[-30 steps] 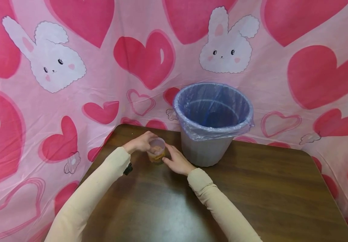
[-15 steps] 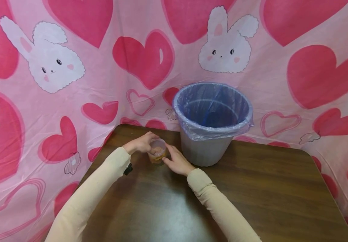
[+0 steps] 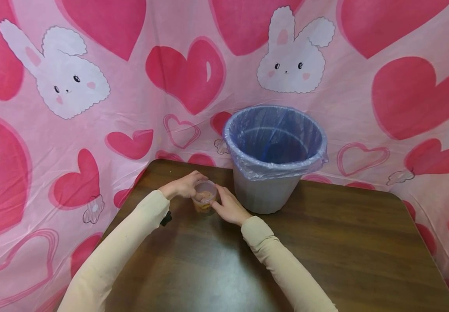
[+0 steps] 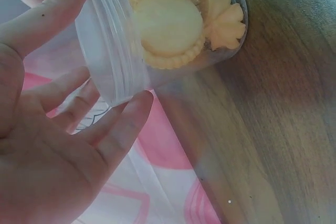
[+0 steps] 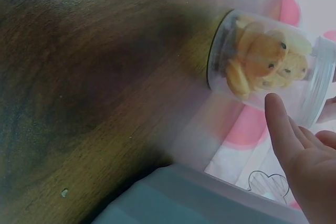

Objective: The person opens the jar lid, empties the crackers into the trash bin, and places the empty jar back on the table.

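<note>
1. Right now, a clear jar [image 3: 205, 204] is between the person's two hands, over the far left part of the brown wood-grain table [image 3: 326, 251]. It looks roughly upright; whether its base touches the wood is hard to tell.
2. The left hand [image 3: 181, 185] grips the jar at its pale, ridged top [image 4: 113, 40], thumb on one side and fingertips on the opposite edge.
3. The right hand [image 3: 230, 208] is at the other side of the jar, thumb nearer the person. Its own camera shows one fairly straight finger [image 5: 278, 124] along the clear wall; whether the hand really grips, I cannot tell.
4. Golden, biscuit-like pieces [image 4: 168, 27] sit inside the jar: one is round with a crimped edge, another has a petal-like outline, and dark dots show on some from the right wrist.
5. Just beyond the right hand stands a pale grey bin [image 3: 265, 195], lined with a bluish, see-through bag [image 3: 276, 171] folded over its rim.
6. Cream sleeves [image 3: 286, 260] cover both arms, and something small and dark [image 3: 165, 219] shows under the left wrist.
7. Behind the table hangs a pink cloth [image 3: 130, 99] printed with red hearts [image 3: 187, 73] and white rabbits [image 3: 290, 73].
</note>
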The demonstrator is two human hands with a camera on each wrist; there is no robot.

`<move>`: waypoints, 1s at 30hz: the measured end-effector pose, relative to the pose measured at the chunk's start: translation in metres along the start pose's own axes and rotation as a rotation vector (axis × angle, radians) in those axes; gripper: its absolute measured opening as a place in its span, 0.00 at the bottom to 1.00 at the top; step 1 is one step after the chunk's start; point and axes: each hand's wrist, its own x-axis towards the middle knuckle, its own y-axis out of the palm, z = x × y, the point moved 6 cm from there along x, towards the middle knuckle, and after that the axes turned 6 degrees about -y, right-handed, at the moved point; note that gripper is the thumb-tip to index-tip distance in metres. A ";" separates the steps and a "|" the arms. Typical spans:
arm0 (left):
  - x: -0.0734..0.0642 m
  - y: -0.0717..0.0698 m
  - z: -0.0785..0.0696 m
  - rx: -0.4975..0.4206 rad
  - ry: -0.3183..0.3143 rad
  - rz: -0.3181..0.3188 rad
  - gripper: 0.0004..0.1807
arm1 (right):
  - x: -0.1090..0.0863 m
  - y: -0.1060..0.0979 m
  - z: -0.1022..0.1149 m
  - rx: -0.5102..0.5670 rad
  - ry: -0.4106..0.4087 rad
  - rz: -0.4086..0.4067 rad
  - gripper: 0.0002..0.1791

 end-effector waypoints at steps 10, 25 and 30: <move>0.000 0.004 0.002 -0.022 -0.036 0.037 0.41 | 0.000 0.000 0.000 -0.016 0.018 0.007 0.33; -0.004 0.007 0.002 -0.034 0.011 0.125 0.40 | -0.003 0.003 -0.002 -0.001 0.035 0.024 0.33; -0.004 0.007 0.005 -0.031 0.035 0.125 0.42 | -0.003 0.003 -0.003 -0.006 0.038 0.024 0.33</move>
